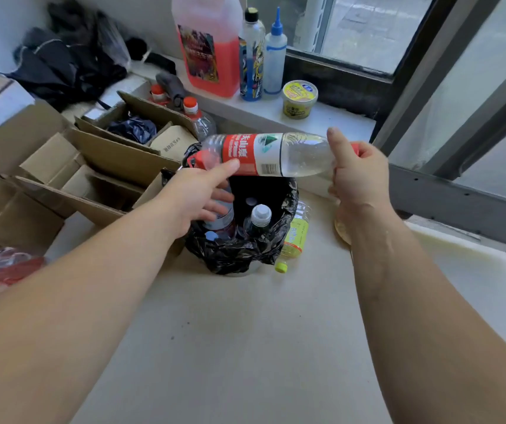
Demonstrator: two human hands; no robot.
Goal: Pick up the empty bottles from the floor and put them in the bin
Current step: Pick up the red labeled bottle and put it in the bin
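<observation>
Above the bin [288, 194], lined with a black bag, I see a clear bottle [276, 154] with a red and white label held lying level, red cap end to the right. My right hand [357, 172] is closed around its neck, thumb up along the shoulder; the cap peeks out behind the fingers. My left hand [202, 194] is partly open, index finger touching the bottle's label from below, the other fingers loosely curled over a second bottle [222, 214] standing in the bin. I cannot tell whether that hand grips it or only steadies it.

Judgement: the level hold keeps the long bottle centred over the opening; the left hand probably makes room among the bottles already inside, one with a grey cap [259, 217].

A yellow-labelled bottle [294, 240] lies on the floor [245, 332], touching the bin's right side, below the right hand. Not yet binned.
</observation>
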